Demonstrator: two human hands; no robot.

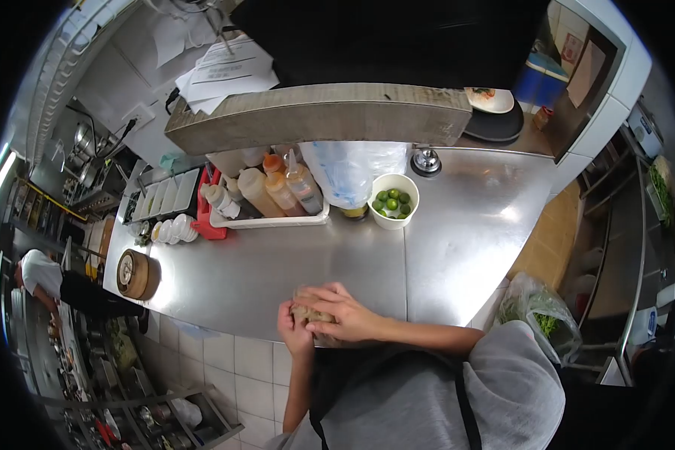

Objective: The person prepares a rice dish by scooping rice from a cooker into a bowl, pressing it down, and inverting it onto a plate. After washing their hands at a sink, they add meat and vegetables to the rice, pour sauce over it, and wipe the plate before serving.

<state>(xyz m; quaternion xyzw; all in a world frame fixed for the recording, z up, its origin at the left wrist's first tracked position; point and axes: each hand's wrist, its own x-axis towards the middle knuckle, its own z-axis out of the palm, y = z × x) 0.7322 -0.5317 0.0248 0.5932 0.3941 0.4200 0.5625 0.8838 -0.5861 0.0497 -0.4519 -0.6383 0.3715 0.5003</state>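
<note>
At the near edge of the steel counter [300, 262], both my hands are closed around a brownish-grey lump [306, 313]. Its kind I cannot make out, since fingers cover much of it. My left hand [295, 336] grips it from the left side and below. Over its top and right side lies my right hand [351, 316], fingers curled and pressed on it. Farther back on the counter stands a white tub [382, 220] of small green limes [392, 204].
Behind are a white tray [277, 222] of squeeze bottles [261, 193], a plastic bag [337, 176] and a call bell [426, 161]. A bamboo steamer [133, 274] sits left. A beam-like ledge [315, 112] overhangs the back. Another person [45, 276] works far left.
</note>
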